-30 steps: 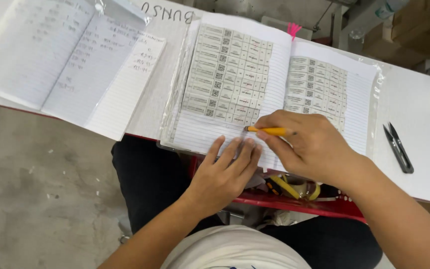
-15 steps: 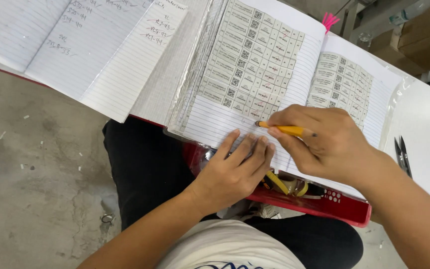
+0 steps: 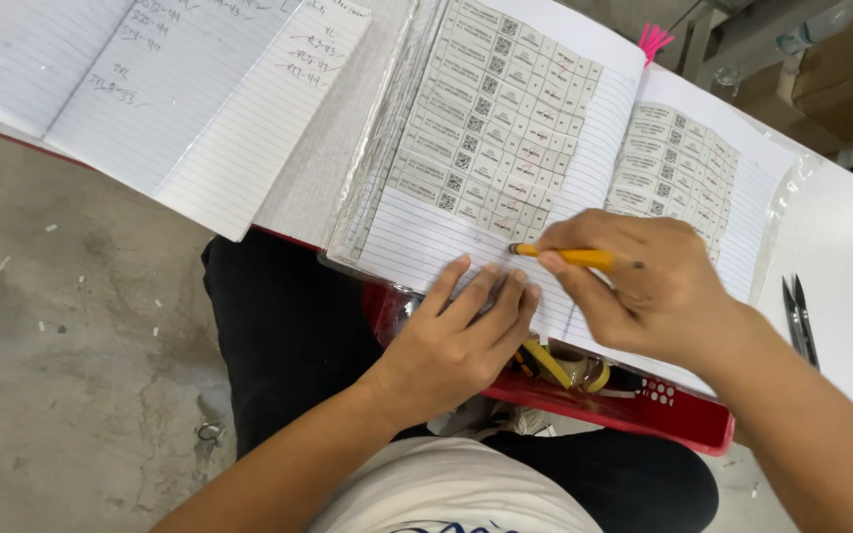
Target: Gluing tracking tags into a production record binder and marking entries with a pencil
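In the head view, the left hand [image 3: 456, 341] lies flat, fingers together, pressing the near edge of the open label notebook [image 3: 505, 188] so the page stays still. The right hand [image 3: 644, 286] is clamped on a yellow pencil [image 3: 565, 257], tip on that page. A lined notebook [image 3: 180, 99] lies far left; snips [image 3: 800, 321] lie right.

Notebook [image 3: 584, 188]: matt ruled paper, pages covered with small printed paper labels; clear glossy plastic cover at its edges. Pencil [image 3: 575, 258]: smooth yellow painted wood. Tray [image 3: 644, 410]: glossy red plastic. Snips [image 3: 799, 318]: dark metal. Table [image 3: 841, 257]: smooth white, matt. Floor [image 3: 61, 336]: rough grey concrete.
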